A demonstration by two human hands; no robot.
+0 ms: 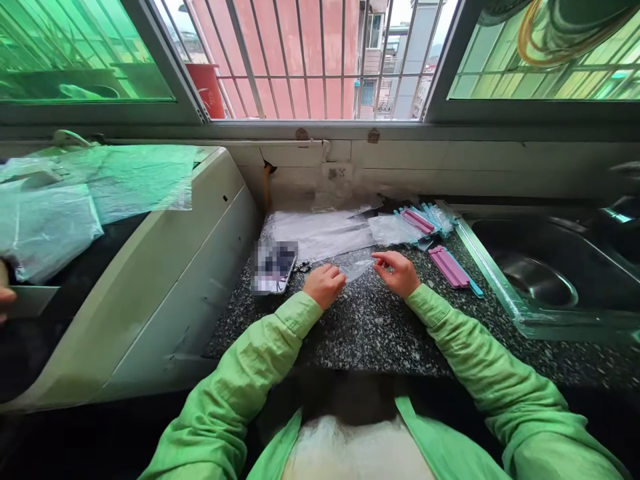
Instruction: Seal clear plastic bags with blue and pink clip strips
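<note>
Clamped in the grip of the left hand (325, 285), fingers bunched tight, one end of a clear plastic bag (357, 267)! Pinching at the right end of it, thumb and forefinger close together, with the right hand (397, 272). Stretched between the two, low over the middle of the counter; can't tell whether touching the stone.

Across the far side, on to the biggest of all: a barred window (325, 77), with a pink wall (285, 40) beyond. Underneath both hands, a black speckled counter (370, 333). Over to the left, up against it, a big cream-coloured casing (185, 267). Away to the right, set into the stone, a dark sink (493, 267). Back left, draped over the top of the casing, thin see-through sheeting (145, 177). Spread flat at the far middle, just beyond the bag, a white sheet (320, 233). And at the far left edge, only partly in view, another person's hand (5, 295).

Lying left of the left hand, a phone (275, 267), mostly blurred out. Far right of the right hand, piled up, packs of pink and blue strips (417, 223). Nearer, beside the sink, loose pink strips (450, 267), with a slim blue strip (474, 285) alongside.
</note>
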